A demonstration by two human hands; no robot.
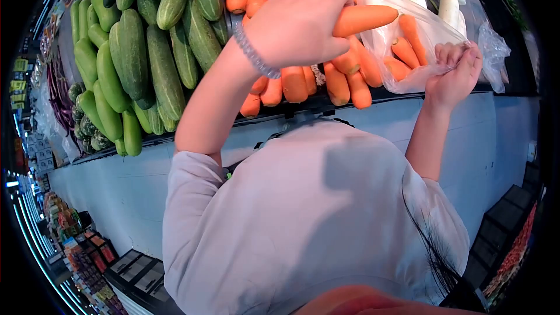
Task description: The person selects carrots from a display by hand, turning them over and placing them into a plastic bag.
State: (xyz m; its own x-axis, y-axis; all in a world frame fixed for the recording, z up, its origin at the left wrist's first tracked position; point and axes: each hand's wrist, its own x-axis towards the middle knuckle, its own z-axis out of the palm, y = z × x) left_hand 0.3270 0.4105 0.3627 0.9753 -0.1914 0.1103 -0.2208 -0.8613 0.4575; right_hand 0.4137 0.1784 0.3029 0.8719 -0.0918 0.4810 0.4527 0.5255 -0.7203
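right now the left hand (pixel 297 26) grips a hard, stiff carrot (pixel 364 19) by its thick end, tip poking into the thin, floppy plastic bag (pixel 429 35) that the right hand (pixel 455 73) pinches open above the carrot pile (pixel 291 81).

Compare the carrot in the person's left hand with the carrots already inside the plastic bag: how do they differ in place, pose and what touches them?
The carrot in the left hand is outside the plastic bag, at its mouth; the bagged carrots lie inside.
The held carrot lies roughly level, tip toward the bag; the bagged carrots slant downward.
Fingers grip the held carrot; the bagged ones rest loose, while the right hand pinches the bag's edge.
All are orange and tapered.
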